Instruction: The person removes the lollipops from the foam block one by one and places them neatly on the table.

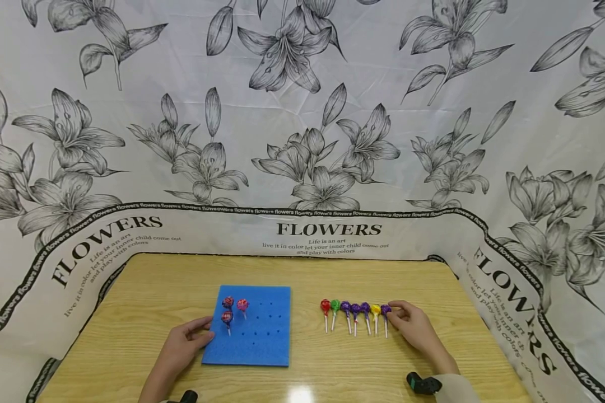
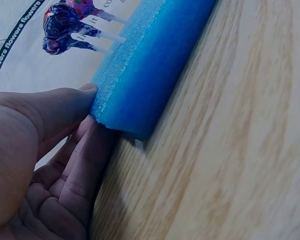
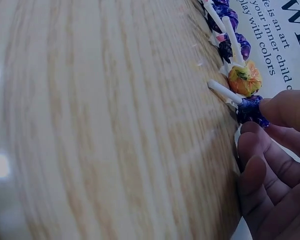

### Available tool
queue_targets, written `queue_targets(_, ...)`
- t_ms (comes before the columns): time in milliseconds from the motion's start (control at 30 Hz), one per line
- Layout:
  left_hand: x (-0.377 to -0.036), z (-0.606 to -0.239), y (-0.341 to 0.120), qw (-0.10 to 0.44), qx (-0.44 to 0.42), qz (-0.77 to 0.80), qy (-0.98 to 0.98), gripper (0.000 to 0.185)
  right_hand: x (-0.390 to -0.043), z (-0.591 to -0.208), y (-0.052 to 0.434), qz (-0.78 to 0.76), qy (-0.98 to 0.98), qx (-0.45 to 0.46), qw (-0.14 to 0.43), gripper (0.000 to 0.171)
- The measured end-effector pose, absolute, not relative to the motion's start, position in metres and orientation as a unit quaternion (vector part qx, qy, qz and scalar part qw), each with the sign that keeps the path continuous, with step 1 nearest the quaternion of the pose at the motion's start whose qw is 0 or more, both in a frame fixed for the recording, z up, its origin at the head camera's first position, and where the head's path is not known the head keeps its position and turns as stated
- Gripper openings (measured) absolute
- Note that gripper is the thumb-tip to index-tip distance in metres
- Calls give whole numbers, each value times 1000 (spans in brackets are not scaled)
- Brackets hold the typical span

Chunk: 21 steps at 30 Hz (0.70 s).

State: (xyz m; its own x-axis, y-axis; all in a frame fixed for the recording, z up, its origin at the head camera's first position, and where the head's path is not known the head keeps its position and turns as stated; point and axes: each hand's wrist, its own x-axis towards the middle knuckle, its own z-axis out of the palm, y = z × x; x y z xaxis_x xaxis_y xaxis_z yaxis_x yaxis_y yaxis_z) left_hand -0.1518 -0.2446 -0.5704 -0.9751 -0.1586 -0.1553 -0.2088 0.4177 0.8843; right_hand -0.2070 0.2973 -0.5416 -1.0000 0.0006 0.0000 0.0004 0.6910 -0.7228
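Observation:
A blue foam board (image 1: 269, 354) with small holes lies on the table's left half. Three lollipops stand upright in its far left part: two dark red-purple ones (image 1: 227, 317) and a pink one (image 1: 242, 305). My left hand (image 1: 182, 342) pinches the board's left edge, thumb (image 2: 65, 107) on the upper side and fingers lower down. On the right, several wrapped lollipops lie in a row. My right hand (image 1: 414, 327) pinches the head of the purple lollipop (image 3: 252, 111) at the row's right end, its white stick pointing toward me. The far side of that head is partly hidden.
Along the row lie a red lollipop (image 1: 325, 305), a green one (image 1: 335, 305), several purple ones (image 1: 355, 309) and a yellow one (image 1: 375, 310). A wooden table (image 1: 181, 274) holds everything. White flower-printed cloth (image 1: 327, 179) stands behind and beside it.

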Motion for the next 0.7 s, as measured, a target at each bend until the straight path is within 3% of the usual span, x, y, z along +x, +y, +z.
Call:
queue_targets(333, -150, -569, -244, 21, -110, 539, 835, 47, -206, -541, 300, 411, -911, 5, 7, 39)
queue_targets(700, -152, -567, -244, 27, -115, 531, 839, 45, -202, -533, 293, 416, -906, 24, 72, 35)
